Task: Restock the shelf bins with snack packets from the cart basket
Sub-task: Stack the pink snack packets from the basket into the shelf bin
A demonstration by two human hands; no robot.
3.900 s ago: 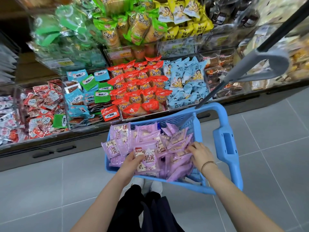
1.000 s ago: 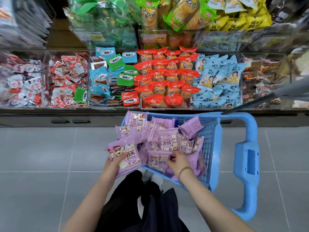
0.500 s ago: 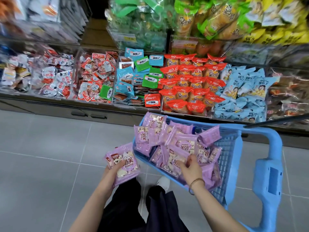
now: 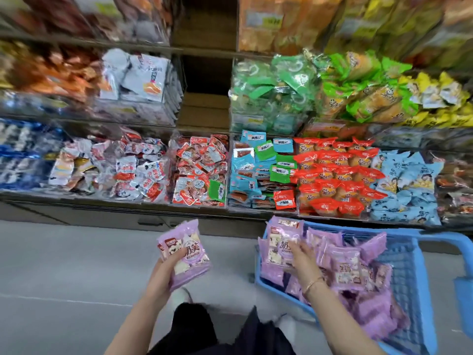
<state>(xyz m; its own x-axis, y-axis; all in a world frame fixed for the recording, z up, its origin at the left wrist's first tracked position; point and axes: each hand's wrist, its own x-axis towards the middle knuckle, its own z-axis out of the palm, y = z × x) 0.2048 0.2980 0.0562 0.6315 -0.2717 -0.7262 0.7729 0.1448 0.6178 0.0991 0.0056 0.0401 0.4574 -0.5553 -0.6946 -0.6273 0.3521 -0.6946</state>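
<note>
The left hand (image 4: 163, 275) grips a small stack of purple packets (image 4: 186, 254) above the floor, left of the blue cart basket (image 4: 409, 272). The right hand (image 4: 303, 263) lies on the heaped packets (image 4: 345, 262) inside it — blur hides whether it grasps one — below the shelf bins (image 4: 199, 172).

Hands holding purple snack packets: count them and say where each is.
2. The left hand holds a stack of purple packets over the floor, left of the blue basket. The right hand grips a purple packet at the basket's left end. None hidden.
</note>
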